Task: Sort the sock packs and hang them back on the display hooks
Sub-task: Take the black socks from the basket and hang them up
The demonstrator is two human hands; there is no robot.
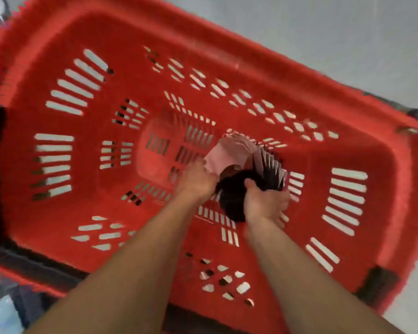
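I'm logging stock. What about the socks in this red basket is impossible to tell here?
Head view:
- Number of sock packs: motion blur, and left hand and right hand cover them.
- Print on the packs: blurred.
- The display hooks: outside the frame.
- Near rim of basket: cut by bottom edge.

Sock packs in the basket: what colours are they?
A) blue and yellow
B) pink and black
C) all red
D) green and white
B: the sock packs held by the left hand and right hand show pink and black.
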